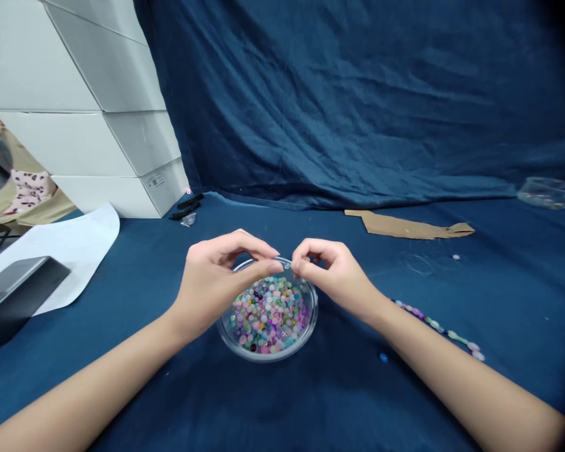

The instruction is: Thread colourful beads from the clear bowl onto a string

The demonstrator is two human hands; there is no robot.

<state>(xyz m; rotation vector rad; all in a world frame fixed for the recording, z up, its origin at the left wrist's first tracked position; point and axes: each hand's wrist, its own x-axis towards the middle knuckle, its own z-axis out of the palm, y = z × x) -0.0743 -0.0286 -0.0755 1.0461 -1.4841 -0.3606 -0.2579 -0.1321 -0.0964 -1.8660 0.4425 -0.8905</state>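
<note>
Above a round clear bowl (269, 359) of small, many-coloured beads (268, 314), my two hands meet almost fingertip to fingertip. My left hand (221, 270) brings thumb and forefinger close together in a pinch; whatever lies between them is too small to make out. The fingers of my right hand (332, 270) are curled, thumb pressed to forefinger. A tiny clear bead (287, 265) seems to show at the right fingertips, in front of the bowl's far rim. Beyond my right forearm lies a strand of strung beads (434, 325), partly hidden by the arm.
A loose blue bead (383, 358) lies right of the bowl. Farther back are clear thread (419, 263), a white bead (456, 257), brown cardboard (405, 227) and a clear container (550, 192). White boxes (94, 144), white paper (85, 251) and a dark device (23, 295) stand left.
</note>
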